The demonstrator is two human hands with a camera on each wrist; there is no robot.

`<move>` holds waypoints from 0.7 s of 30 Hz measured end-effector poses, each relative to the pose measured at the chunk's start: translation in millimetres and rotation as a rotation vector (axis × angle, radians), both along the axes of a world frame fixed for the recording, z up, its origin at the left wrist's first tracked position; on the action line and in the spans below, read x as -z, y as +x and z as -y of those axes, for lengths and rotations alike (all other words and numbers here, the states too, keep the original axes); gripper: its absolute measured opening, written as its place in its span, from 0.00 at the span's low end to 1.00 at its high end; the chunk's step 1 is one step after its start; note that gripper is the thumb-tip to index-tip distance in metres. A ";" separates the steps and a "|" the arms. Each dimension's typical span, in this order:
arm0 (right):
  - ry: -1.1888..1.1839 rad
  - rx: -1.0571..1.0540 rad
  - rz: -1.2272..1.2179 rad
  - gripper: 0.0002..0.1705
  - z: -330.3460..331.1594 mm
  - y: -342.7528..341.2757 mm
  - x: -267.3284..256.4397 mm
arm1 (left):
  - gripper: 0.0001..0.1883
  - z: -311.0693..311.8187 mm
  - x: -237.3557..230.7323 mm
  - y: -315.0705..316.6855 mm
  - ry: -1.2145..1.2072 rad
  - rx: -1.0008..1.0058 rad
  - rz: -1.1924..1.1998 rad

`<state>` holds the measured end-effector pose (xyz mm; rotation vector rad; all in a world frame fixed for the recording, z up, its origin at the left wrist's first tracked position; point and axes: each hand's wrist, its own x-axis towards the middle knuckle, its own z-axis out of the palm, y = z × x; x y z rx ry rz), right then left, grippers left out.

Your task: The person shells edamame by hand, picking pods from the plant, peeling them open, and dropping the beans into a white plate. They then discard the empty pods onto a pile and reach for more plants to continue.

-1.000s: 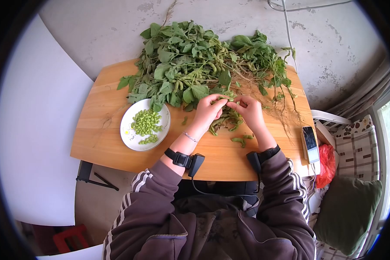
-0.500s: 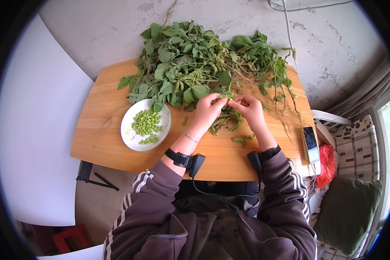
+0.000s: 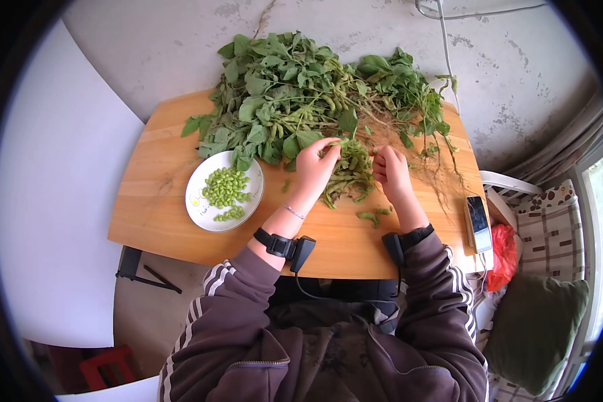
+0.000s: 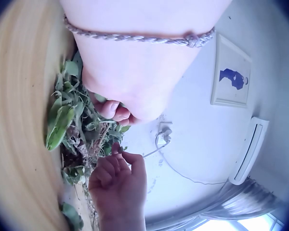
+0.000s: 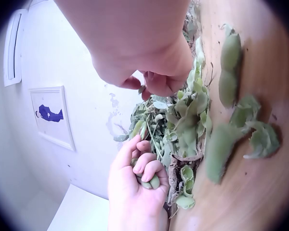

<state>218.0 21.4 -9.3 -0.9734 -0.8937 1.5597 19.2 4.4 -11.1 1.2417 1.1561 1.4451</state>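
My left hand (image 3: pixel 314 167) pinches a green soybean pod (image 5: pixel 138 128) between thumb and index finger. Several shelled beans (image 5: pixel 151 182) lie under its curled fingers in the palm. To the right, apart from it, my right hand (image 3: pixel 391 173) has its fingers curled and pinches a small green scrap (image 5: pixel 141 89) at the fingertips. Between and below the hands lies a heap of pods and empty shells (image 3: pixel 347 178). A white plate (image 3: pixel 208 224) of shelled green beans (image 3: pixel 226 187) stands left of the left hand.
Leafy bean plants (image 3: pixel 275 94) with roots cover the back of the wooden table (image 3: pixel 154 187). A few loose pods (image 3: pixel 368 217) lie near the right wrist. A phone-like device (image 3: pixel 478 218) stands at the right edge. A cushioned bench with a dark pillow (image 3: pixel 539 328) is beyond.
Both hands were together on the pod; now they have parted, the left slightly left and up, the right slightly right with a small scrap in its fingertips.
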 end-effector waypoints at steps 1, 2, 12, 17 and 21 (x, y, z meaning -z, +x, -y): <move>-0.057 0.004 -0.104 0.13 0.1 1.4 -0.2 | 0.13 -0.4 -1.4 -2.9 0.046 -0.018 -0.035; -0.114 0.008 -0.209 0.14 0.2 1.7 -0.5 | 0.13 -0.8 -2.6 -2.9 0.123 -0.045 -0.107; 0.147 -0.163 0.017 0.21 14.7 -11.8 -19.0 | 0.29 1.8 -19.4 -9.4 -0.234 0.413 0.458; 0.357 -0.202 0.418 0.16 27.8 -20.4 -30.1 | 0.37 8.1 -21.8 -5.2 -0.310 0.499 0.377; 0.413 -0.228 0.479 0.15 23.0 -24.6 -15.6 | 0.40 6.9 -17.7 -2.0 -0.310 0.614 0.291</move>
